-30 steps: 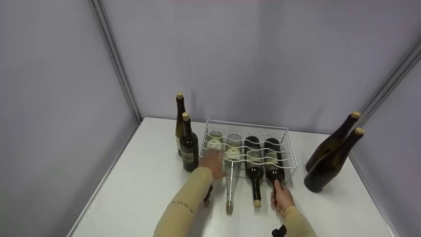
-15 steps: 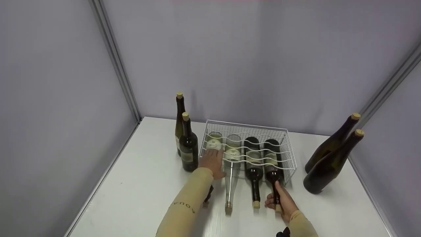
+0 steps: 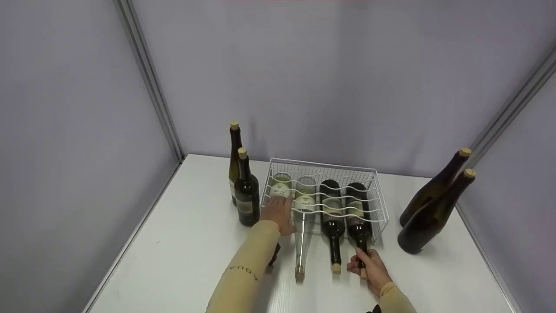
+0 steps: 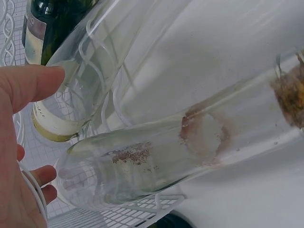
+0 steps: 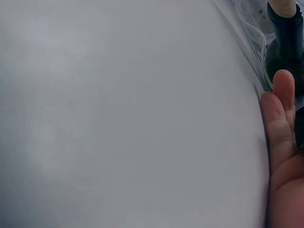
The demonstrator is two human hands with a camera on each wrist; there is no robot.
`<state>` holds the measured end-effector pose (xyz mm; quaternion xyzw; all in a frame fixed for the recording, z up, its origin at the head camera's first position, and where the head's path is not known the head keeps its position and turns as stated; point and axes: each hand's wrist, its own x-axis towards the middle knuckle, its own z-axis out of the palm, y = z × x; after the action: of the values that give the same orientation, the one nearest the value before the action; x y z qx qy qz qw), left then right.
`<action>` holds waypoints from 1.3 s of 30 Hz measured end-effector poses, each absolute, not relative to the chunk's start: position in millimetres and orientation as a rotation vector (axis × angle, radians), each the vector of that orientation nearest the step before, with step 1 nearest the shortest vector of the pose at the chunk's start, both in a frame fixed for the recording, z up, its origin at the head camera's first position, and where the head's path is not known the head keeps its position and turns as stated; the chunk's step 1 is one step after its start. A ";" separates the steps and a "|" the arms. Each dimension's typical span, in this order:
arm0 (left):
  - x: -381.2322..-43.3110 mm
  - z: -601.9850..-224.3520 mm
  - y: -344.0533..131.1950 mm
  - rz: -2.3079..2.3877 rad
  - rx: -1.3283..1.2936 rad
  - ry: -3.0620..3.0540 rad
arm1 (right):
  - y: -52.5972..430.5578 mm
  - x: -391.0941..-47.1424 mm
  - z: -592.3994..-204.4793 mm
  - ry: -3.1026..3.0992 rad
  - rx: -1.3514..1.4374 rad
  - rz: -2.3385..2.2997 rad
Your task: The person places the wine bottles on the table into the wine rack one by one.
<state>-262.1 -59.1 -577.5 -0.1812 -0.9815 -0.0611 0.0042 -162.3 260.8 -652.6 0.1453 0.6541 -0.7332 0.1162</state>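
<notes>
A white wire wine rack (image 3: 323, 164) holds several bottles on their sides, their corked necks pointing toward me. My left hand (image 3: 278, 214) rests over the leftmost clear bottle and the rack's front wire, fingers extended. In the left wrist view, this clear bottle (image 4: 142, 166) lies beside the fingertips, with the thumb (image 4: 42, 80) near the second clear bottle (image 3: 305, 230). At the rack's right end, my right hand (image 3: 373, 269) holds the neck of a dark wine bottle (image 3: 358, 230), thumb across the top and fingers beneath. The right wrist view shows only part of those fingers.
Another dark bottle (image 3: 333, 226) lies between the clear ones and the held one. Two dark bottles, a taller one (image 3: 235, 163) and a shorter one (image 3: 246, 191), stand left of the rack. Two more dark bottles (image 3: 434, 217) stand at right. Walls enclose the white table (image 3: 173, 243).
My right hand loosened from the rightmost bottle's neck, slid toward its cork, and now holds the neck with the thumb over it. My left hand stays on the rack.
</notes>
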 end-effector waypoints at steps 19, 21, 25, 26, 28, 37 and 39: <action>-264.9 -573.4 -57.0 -0.177 -0.550 -3.094 | 263.3 -166.1 -651.1 2.019 0.327 -2.060; -264.6 -573.3 -56.6 -0.160 -0.548 -3.093 | 264.4 -164.8 -651.9 2.013 0.327 -2.055; -262.6 -576.6 -55.2 -0.104 -0.559 -3.090 | 266.7 -160.0 -654.9 1.962 0.332 -2.078; -261.9 -577.4 -54.8 -0.103 -0.559 -3.086 | 267.3 -159.0 -655.8 1.952 0.335 -2.082; -260.0 -579.4 -53.8 -0.105 -0.562 -3.087 | 268.4 -157.0 -657.3 1.940 0.332 -2.088; -258.3 -577.9 -55.8 -0.129 -0.567 -3.090 | 265.6 -156.3 -654.5 1.945 0.343 -2.119; -259.5 -575.6 -58.0 -0.121 -0.564 -3.088 | 263.4 -158.0 -652.4 1.960 0.343 -2.126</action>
<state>-259.5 -58.0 -575.6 -0.1796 -0.9830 -0.0385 0.0001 -158.0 263.4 -652.4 0.1169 0.6687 -0.7252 0.1148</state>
